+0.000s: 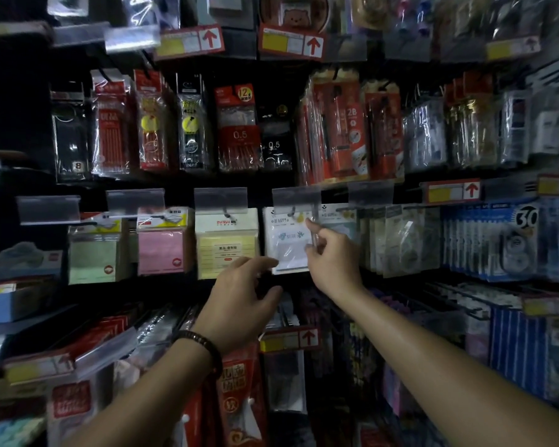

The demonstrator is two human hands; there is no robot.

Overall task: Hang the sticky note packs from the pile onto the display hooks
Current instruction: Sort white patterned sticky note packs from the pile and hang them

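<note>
The white pack [288,246] sits at the level of its hook [292,211], in the middle row just right of the yellow pack [226,250]. I cannot tell whether its hole is already over the wire. The right hand [331,259] pinches its right edge, forefinger up by the header. The left hand [242,295] is by the lower left corner, grip wide and holding nothing; contact is unclear.

To do this well, keep the header flat, slide it straight back along the hook, and steady the bottom with the left hand. Room is tight: the tag holder [296,196] overhangs the hook, and more packs [397,240] crowd the right side. A dark gap lies below.
</note>
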